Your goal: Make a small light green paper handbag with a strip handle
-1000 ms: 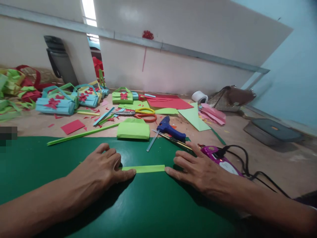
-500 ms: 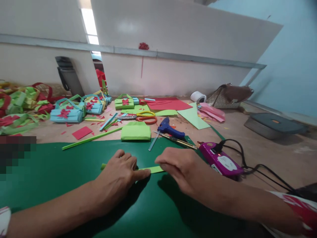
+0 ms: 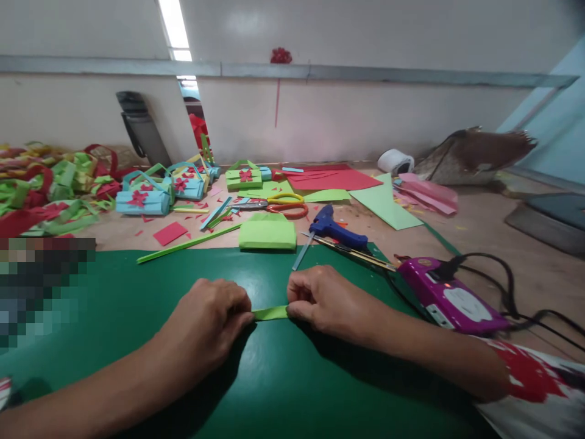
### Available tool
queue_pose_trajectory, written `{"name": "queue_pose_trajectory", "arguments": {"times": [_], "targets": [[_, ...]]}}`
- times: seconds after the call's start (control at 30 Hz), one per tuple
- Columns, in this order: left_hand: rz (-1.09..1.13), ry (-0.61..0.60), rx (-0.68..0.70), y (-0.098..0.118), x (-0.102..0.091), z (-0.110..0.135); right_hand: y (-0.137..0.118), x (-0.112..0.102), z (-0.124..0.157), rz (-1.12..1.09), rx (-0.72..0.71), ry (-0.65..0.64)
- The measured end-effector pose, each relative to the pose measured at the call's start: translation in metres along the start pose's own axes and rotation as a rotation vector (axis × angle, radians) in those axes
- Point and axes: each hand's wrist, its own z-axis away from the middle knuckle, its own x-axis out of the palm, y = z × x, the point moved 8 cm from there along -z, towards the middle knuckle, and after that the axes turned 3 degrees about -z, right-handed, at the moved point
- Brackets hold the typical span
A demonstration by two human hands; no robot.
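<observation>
Between my hands stretches a lime green paper strip, just over the dark green mat. My left hand is closed, pinching the strip's left end between thumb and fingers. At the other end my right hand pinches it with curled fingers; the tips of the strip are hidden inside both hands. Beyond them, at the mat's far edge, sits a folded lime green paper purse body. A blue glue gun with a glue stick lies past my right hand.
Scissors, a thin green strip and a red paper piece lie behind the mat. Small blue paper purses stand at the left. A purple power strip with black cables is at the right, near my right forearm.
My left fingers have gone from pressing along the strip to pinching its end. My right hand has turned and curled its fingers round the other end. The view has shifted slightly.
</observation>
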Motion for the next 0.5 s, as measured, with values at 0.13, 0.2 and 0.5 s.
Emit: {"name": "queue_pose_trajectory", "arguments": {"times": [0.13,0.2,0.5], "targets": [[0.040,0.018,-0.028,-0.013,-0.005,0.009,-0.006,-0.002,0.002,0.077,-0.012,0.032],[0.038,0.027,-0.052,-0.019,-0.007,0.013,-0.006,-0.001,0.002,0.114,-0.014,0.037],[0.107,0.081,-0.133,-0.038,-0.017,0.030,0.003,0.005,0.004,0.190,-0.054,0.050]]}}
